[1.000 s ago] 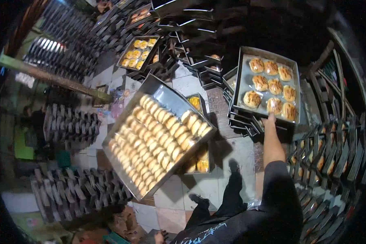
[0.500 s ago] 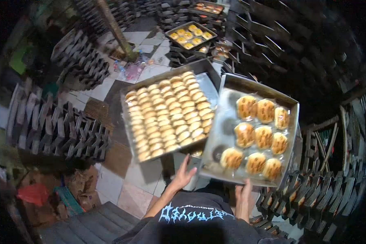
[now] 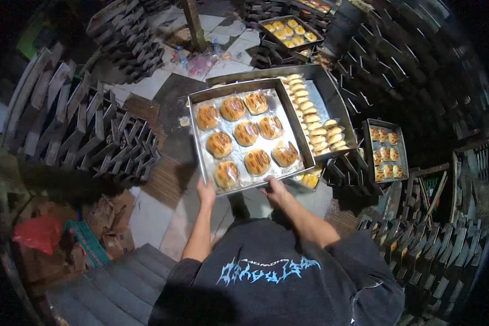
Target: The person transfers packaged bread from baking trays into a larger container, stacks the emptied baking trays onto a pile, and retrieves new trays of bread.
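Observation:
Both of my hands carry a metal baking tray [image 3: 239, 181] of round, brown-striped buns [image 3: 246, 133] in clear wrapping. My left hand [image 3: 205, 192] grips its near left corner. Toward the right end of the near edge, my right hand [image 3: 277, 191] is closed on the rim. The tray is over the left part of a larger, deep tray [image 3: 331, 100], hiding most of the rows of pale-golden pastries [image 3: 305, 106] in it. Below the larger tray, yellow-topped buns [image 3: 309, 180] show in another tray.
On the right, another tray [image 3: 386, 174] of striped buns sits on a stack. A tray of yellow-topped buns [image 3: 290, 32] lies farther back. Stacked dark trays [image 3: 87, 125] line the left, more trays [image 3: 429, 255] the right. A post [image 3: 194, 24] rises from the tiled floor.
The tray of striped buns has moved left, from beside the larger tray to over it. My left hand, previously off that tray with fingers apart, now holds its corner.

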`<state>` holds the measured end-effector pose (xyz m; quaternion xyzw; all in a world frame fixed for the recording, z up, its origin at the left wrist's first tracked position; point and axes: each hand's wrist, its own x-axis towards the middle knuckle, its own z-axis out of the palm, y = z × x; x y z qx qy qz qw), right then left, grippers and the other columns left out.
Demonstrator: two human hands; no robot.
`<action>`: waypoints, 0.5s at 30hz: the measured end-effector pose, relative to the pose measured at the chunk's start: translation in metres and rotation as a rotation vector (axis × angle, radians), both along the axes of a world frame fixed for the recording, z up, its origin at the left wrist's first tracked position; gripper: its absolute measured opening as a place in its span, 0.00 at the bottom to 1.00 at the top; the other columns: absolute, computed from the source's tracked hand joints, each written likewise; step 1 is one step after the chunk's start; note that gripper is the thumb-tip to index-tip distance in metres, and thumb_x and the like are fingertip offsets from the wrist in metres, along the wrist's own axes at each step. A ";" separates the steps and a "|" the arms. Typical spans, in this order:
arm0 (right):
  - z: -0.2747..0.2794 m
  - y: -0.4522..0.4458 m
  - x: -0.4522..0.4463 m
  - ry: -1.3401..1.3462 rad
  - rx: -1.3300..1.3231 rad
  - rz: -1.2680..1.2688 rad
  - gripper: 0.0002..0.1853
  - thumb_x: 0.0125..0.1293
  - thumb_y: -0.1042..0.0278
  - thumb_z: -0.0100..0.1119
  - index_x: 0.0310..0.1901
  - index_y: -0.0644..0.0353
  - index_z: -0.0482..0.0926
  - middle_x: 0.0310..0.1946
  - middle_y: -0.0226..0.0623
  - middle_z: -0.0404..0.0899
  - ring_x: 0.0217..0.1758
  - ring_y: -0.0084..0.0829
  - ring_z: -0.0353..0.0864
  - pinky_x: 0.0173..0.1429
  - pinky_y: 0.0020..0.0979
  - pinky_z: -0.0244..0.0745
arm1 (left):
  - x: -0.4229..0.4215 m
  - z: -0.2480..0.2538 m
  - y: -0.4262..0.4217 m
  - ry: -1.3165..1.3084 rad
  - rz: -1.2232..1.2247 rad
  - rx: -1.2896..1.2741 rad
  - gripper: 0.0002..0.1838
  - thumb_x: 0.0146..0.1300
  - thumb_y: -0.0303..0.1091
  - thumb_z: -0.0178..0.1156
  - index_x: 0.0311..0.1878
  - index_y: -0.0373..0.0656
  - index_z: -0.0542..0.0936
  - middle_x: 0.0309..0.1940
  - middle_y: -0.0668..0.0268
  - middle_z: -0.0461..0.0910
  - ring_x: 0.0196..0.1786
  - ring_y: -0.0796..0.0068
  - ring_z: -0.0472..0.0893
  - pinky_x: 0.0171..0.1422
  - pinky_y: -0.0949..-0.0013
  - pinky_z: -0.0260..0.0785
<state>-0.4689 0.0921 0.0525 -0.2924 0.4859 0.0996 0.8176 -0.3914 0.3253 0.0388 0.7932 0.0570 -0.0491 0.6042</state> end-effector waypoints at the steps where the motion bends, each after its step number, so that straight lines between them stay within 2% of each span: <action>1: -0.010 0.004 0.003 0.013 -0.018 -0.015 0.11 0.57 0.65 0.51 0.34 0.66 0.70 0.27 0.40 0.72 0.24 0.32 0.73 0.19 0.28 0.68 | 0.006 -0.017 0.006 0.004 0.007 0.003 0.14 0.60 0.30 0.50 0.47 0.33 0.71 0.36 0.56 0.76 0.39 0.70 0.74 0.46 0.68 0.65; 2: 0.002 0.006 0.006 0.025 -0.036 -0.027 0.12 0.58 0.64 0.51 0.33 0.67 0.71 0.28 0.41 0.74 0.26 0.33 0.75 0.21 0.28 0.70 | 0.012 -0.041 0.008 0.069 0.038 0.004 0.15 0.60 0.31 0.49 0.47 0.33 0.71 0.36 0.54 0.75 0.40 0.65 0.74 0.47 0.65 0.64; 3: 0.040 0.007 0.004 0.034 -0.035 -0.017 0.12 0.58 0.64 0.51 0.33 0.67 0.71 0.28 0.41 0.74 0.26 0.33 0.75 0.21 0.28 0.70 | 0.015 -0.055 0.011 0.140 0.069 0.004 0.15 0.60 0.32 0.48 0.48 0.33 0.71 0.37 0.51 0.75 0.42 0.61 0.74 0.49 0.63 0.64; 4: 0.095 0.006 0.000 0.021 -0.273 0.396 0.13 0.58 0.62 0.51 0.33 0.67 0.72 0.28 0.42 0.76 0.27 0.35 0.76 0.25 0.29 0.72 | 0.011 -0.045 0.010 0.154 0.081 0.003 0.15 0.60 0.32 0.48 0.48 0.33 0.71 0.37 0.51 0.75 0.42 0.61 0.74 0.49 0.63 0.64; 5: 0.123 -0.003 0.001 -0.003 -0.509 0.816 0.15 0.59 0.61 0.51 0.32 0.68 0.74 0.27 0.43 0.77 0.28 0.37 0.78 0.29 0.31 0.73 | 0.007 -0.011 -0.001 -0.123 0.145 0.488 0.17 0.60 0.33 0.48 0.49 0.33 0.70 0.39 0.49 0.74 0.45 0.56 0.73 0.51 0.60 0.62; 6: 0.075 -0.013 -0.011 -0.304 -1.196 0.900 0.14 0.60 0.61 0.50 0.31 0.67 0.75 0.23 0.45 0.78 0.27 0.44 0.78 0.35 0.35 0.73 | 0.004 0.024 -0.016 -0.401 0.202 0.976 0.18 0.60 0.35 0.47 0.49 0.33 0.69 0.41 0.47 0.73 0.47 0.51 0.71 0.53 0.57 0.60; 8: 0.075 -0.016 0.007 -0.193 -1.270 0.817 0.12 0.61 0.63 0.49 0.33 0.66 0.75 0.24 0.51 0.76 0.31 0.48 0.77 0.39 0.39 0.70 | 0.003 0.074 -0.053 -0.136 0.009 0.652 0.23 0.61 0.38 0.46 0.54 0.31 0.64 0.45 0.44 0.70 0.52 0.45 0.67 0.59 0.56 0.56; 10: 0.068 -0.010 0.046 -0.251 -1.464 0.767 0.12 0.61 0.67 0.46 0.36 0.69 0.72 0.34 0.56 0.74 0.39 0.52 0.74 0.40 0.45 0.68 | 0.010 0.013 -0.098 0.154 -0.103 0.209 0.24 0.59 0.38 0.49 0.53 0.30 0.64 0.48 0.45 0.67 0.52 0.52 0.69 0.57 0.56 0.57; 12: 0.004 -0.010 0.075 -0.336 -1.675 0.694 0.13 0.60 0.65 0.46 0.36 0.71 0.70 0.33 0.58 0.74 0.36 0.56 0.73 0.40 0.48 0.68 | 0.009 -0.152 -0.151 0.229 0.206 0.613 0.27 0.60 0.43 0.44 0.55 0.30 0.62 0.53 0.40 0.64 0.56 0.45 0.64 0.60 0.56 0.56; 13: -0.008 -0.010 0.083 -0.230 -1.563 0.774 0.15 0.60 0.64 0.47 0.34 0.72 0.70 0.32 0.58 0.73 0.36 0.56 0.72 0.42 0.48 0.67 | 0.021 -0.069 -0.152 0.451 0.178 0.382 0.23 0.61 0.41 0.43 0.49 0.28 0.67 0.42 0.48 0.73 0.44 0.55 0.74 0.49 0.61 0.64; 14: -0.015 -0.013 0.088 -0.129 -1.446 0.854 0.16 0.59 0.62 0.47 0.33 0.72 0.70 0.32 0.59 0.73 0.35 0.57 0.72 0.43 0.48 0.67 | 0.024 -0.012 -0.159 0.534 0.174 -0.003 0.23 0.63 0.41 0.40 0.51 0.31 0.68 0.43 0.52 0.73 0.46 0.61 0.74 0.48 0.63 0.65; 15: -0.016 -0.017 0.088 -0.107 -1.471 0.961 0.16 0.56 0.61 0.53 0.32 0.70 0.72 0.26 0.57 0.73 0.30 0.56 0.72 0.38 0.47 0.67 | 0.022 -0.033 -0.160 0.584 0.233 -0.071 0.23 0.64 0.43 0.39 0.51 0.32 0.68 0.43 0.55 0.74 0.44 0.63 0.74 0.47 0.64 0.65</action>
